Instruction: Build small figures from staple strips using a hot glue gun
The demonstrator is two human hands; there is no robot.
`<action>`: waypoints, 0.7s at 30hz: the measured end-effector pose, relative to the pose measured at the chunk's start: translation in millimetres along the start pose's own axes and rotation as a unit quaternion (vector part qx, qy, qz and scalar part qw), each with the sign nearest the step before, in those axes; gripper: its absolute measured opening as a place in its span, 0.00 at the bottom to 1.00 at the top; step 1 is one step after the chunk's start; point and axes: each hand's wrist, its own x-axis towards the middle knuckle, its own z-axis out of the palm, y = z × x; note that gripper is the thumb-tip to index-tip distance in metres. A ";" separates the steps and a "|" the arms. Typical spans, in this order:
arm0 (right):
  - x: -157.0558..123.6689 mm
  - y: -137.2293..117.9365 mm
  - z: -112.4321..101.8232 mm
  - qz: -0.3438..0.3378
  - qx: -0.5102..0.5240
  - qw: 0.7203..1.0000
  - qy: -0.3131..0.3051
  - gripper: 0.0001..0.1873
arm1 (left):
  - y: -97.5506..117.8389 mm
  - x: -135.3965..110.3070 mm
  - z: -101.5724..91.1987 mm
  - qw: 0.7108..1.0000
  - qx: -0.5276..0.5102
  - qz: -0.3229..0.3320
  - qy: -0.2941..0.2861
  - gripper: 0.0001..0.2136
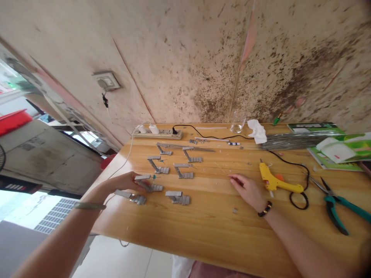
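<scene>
Small grey Z-shaped pieces stand in rough rows on the wooden table (203, 220). At the left, my left hand (131, 183) has its fingers around one grey Z-shaped piece (145, 178), which carries a tiny teal bit; the fingertips are partly hidden behind it. Close to that wrist stands another grey piece (123, 194), and a further one, a front grey piece (174, 195), sits to its right. Right of the rows, my right hand (245, 187) rests low over the table, thumb and forefinger pinched on a thin pale stick (222, 168) that points to the upper left.
A yellow glue gun (275, 180) lies right of my right hand, its black cord running back to a power strip (165, 133). Teal-handled pliers (333, 200) lie farther right. Behind are a glass (237, 125), crumpled tissue (256, 131) and a wire bundle (295, 140).
</scene>
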 end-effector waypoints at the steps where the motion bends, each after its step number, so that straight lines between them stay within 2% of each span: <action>1: 0.0 -0.4 -0.2 0.001 0.001 1.000 0.000 0.14 | -3.3 1.9 -0.3 1.000 0.005 0.006 0.001 0.25; 6: -0.1 -2.9 -1.5 0.005 0.002 1.000 -0.001 0.14 | -24.3 13.0 -1.9 0.998 0.007 0.054 -0.007 0.23; 11: 0.0 -3.6 -1.7 0.011 0.005 1.000 -0.001 0.14 | -38.4 20.4 -1.7 0.999 -0.007 0.039 0.005 0.27; 18: 0.2 -0.2 -0.9 0.020 0.005 1.000 -0.004 0.15 | -34.3 22.7 0.4 0.998 -0.010 0.055 -0.009 0.26; 21: 0.0 0.3 -1.0 0.024 0.004 1.000 -0.004 0.14 | -28.2 19.1 0.4 0.999 -0.014 0.038 -0.006 0.24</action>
